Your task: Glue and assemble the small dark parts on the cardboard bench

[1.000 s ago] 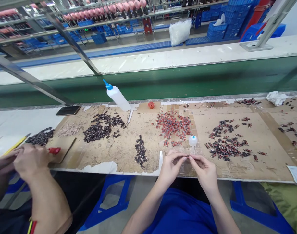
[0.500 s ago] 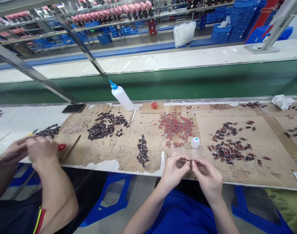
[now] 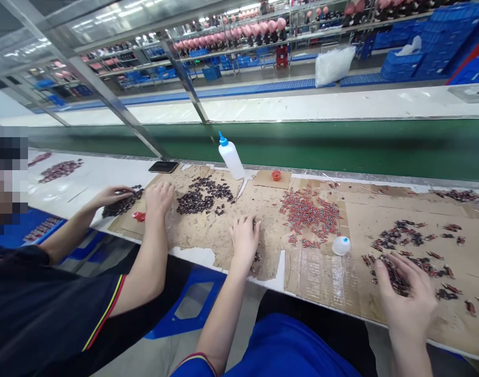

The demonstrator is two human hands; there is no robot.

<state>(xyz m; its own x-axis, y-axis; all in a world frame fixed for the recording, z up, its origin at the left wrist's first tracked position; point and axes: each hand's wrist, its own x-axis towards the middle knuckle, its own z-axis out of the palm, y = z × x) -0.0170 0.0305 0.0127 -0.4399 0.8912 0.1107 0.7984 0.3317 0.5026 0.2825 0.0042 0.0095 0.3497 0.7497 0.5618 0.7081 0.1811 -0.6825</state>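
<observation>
Black-and-red pieces [image 3: 404, 234]: heaped on cardboard [image 3: 363, 220]; right hand [image 3: 412, 296] at the heap, fingers wide. Dark pieces [image 3: 256, 258]: small pile, partly hidden beneath left hand [image 3: 245, 238]; its fingers' grip cannot be told. Between: red-and-grey pieces [image 3: 308, 213], white round bottle [image 3: 341, 246].

Small dark parts [image 3: 257, 257] are lying on cardboard [image 3: 270, 266], mostly hidden; red-and-black parts [image 3: 418, 239] are lying loosely heaped farther right.

Lying beside metal post [image 3: 119, 109], dark phone [image 3: 163, 167]; stacked beyond green strip [image 3: 341, 142], blue crates [image 3: 443, 39], near whitish plastic bundle [image 3: 334, 66].
</observation>
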